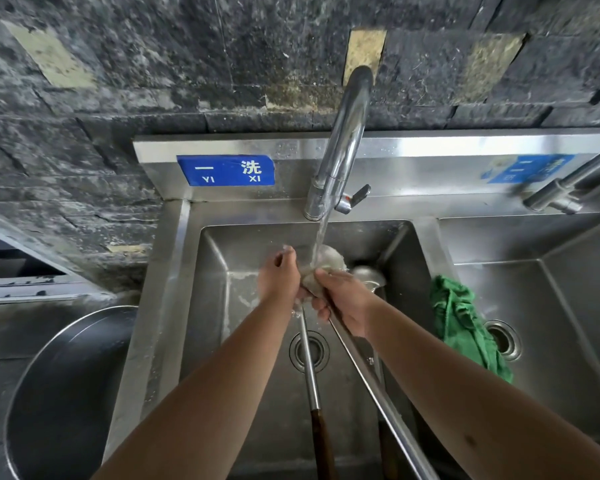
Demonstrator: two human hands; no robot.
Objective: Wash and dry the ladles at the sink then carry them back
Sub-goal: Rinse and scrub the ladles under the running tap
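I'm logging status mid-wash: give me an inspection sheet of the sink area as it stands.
Surface: steel sink basin, wet; faucet running.
Job's things: ladle bowl under the stream; second ladle lies in the basin; long handles run toward the camera.
Clutter: green cloth draped over the divider.
Grippers: left hand and right hand grip at the ladle.
Cables: nothing seen.
Surroundings: dark stone wall, blue sign, big steel bowl at left.

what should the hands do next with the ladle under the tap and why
Probably keep turning the ladle bowl under the running water: both the left hand and right hand grip it mid-rinse, and a second ladle lies waiting in the sink.
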